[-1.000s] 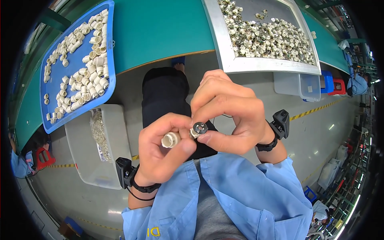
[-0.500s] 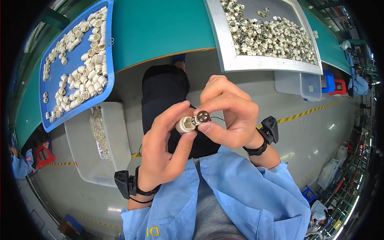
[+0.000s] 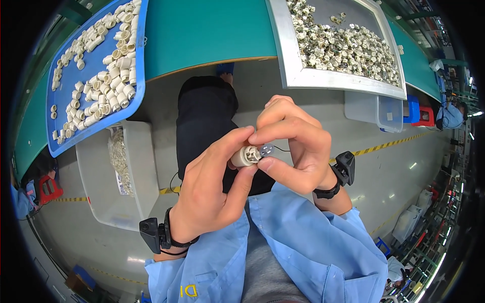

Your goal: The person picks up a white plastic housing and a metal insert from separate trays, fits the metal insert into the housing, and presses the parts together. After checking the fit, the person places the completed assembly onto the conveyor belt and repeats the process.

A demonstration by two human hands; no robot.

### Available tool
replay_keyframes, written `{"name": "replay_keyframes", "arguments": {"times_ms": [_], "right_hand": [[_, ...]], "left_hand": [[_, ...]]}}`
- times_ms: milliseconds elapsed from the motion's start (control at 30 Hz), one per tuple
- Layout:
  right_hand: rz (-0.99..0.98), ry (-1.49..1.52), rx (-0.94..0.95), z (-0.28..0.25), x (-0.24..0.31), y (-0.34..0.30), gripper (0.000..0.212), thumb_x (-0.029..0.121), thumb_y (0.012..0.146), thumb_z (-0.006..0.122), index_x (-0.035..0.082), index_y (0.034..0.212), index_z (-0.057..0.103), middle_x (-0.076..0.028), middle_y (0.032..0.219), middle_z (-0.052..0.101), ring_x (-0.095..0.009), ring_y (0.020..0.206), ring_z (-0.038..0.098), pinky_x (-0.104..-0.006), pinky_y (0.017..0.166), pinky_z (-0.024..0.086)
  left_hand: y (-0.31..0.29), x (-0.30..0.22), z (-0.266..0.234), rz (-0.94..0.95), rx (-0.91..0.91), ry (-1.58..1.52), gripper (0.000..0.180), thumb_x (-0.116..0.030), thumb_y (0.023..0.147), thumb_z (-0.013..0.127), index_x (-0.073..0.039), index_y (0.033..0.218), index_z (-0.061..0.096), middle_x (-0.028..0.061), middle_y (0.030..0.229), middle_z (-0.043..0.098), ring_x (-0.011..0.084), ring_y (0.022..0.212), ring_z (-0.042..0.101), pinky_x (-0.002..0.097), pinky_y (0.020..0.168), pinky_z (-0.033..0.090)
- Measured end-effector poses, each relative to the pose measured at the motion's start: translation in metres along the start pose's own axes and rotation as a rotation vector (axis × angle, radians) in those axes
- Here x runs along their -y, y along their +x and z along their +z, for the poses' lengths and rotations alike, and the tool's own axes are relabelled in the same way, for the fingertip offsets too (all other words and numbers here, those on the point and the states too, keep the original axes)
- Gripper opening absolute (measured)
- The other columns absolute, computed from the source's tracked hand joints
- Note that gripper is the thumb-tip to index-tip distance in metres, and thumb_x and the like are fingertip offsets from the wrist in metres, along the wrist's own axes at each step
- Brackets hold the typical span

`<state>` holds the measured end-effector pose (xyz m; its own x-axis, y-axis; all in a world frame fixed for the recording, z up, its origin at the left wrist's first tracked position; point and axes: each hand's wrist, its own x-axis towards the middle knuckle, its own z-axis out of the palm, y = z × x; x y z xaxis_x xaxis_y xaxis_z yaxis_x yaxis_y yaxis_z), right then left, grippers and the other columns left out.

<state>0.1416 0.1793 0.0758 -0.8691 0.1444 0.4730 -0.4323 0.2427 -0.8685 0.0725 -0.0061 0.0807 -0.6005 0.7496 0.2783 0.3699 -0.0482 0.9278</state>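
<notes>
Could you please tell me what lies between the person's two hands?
Between them, the head view shows a white shell in the left hand and a disc-ended part in the right hand.

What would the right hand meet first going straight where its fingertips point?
Most likely the white sleeve held by the left hand; the right hand looks close beside it, though depth is unclear.

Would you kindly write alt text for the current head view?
A person's left hand holds a hollow cream cylinder whose mouth faces a small grey disc-topped part pinched in the right hand. Beyond, on a green table, are a blue tray of similar cylinders, left, and a silver-framed tray of small parts, right.
</notes>
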Motion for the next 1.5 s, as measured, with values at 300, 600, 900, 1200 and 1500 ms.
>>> {"name": "replay_keyframes", "arguments": {"times_ms": [300,600,900,1200,1500], "right_hand": [[-0.032,-0.043,0.094,-0.005,-0.001,-0.001,0.023,0.003,0.069,0.073,0.002,0.091,0.069,-0.009,0.084,0.064,-0.021,0.074,0.057,-0.0435,0.088,0.037],[-0.026,0.027,0.117,-0.006,-0.007,0.000,0.017,0.006,0.076,0.081,0.002,0.089,0.070,-0.008,0.085,0.066,-0.021,0.075,0.058,-0.0411,0.083,0.039],[0.042,0.187,0.187,-0.008,-0.024,-0.003,0.016,0.004,0.079,0.080,-0.001,0.091,0.071,-0.011,0.086,0.066,-0.024,0.080,0.057,-0.0398,0.075,0.043],[0.300,0.122,-0.002,0.013,-0.040,-0.021,0.025,-0.004,0.079,0.073,-0.001,0.104,0.071,-0.014,0.101,0.067,-0.026,0.090,0.062,-0.0357,0.077,0.047],[0.003,-0.652,-0.037,0.043,-0.076,-0.007,0.045,-0.001,0.072,0.075,0.004,0.117,0.067,-0.014,0.115,0.062,-0.027,0.107,0.061,-0.0356,0.080,0.048]], "left_hand": [[0.001,-0.003,0.002,0.070,-0.026,0.084,0.051,0.009,0.080,0.069,0.008,0.129,0.054,0.0187,0.105,0.067,0.0285,0.084,0.069,0.0348,0.069,0.056],[0.006,-0.008,0.001,0.148,-0.029,0.199,0.049,0.011,0.077,0.069,0.011,0.124,0.054,0.0199,0.098,0.065,0.0337,0.078,0.066,0.0385,0.069,0.055],[-0.001,-0.001,0.002,0.109,-0.005,0.250,0.048,0.012,0.079,0.068,0.008,0.125,0.057,0.0202,0.109,0.068,0.0328,0.088,0.070,0.0353,0.077,0.057],[-0.002,0.024,0.013,-0.173,-0.127,0.044,0.040,0.004,0.085,0.070,0.006,0.122,0.056,0.0164,0.097,0.068,0.0221,0.078,0.068,0.0337,0.072,0.055],[0.018,0.078,0.006,-0.548,-0.303,-0.419,0.033,-0.003,0.090,0.072,0.002,0.117,0.054,0.0054,0.094,0.071,0.0081,0.083,0.064,0.0236,0.073,0.050]]}}
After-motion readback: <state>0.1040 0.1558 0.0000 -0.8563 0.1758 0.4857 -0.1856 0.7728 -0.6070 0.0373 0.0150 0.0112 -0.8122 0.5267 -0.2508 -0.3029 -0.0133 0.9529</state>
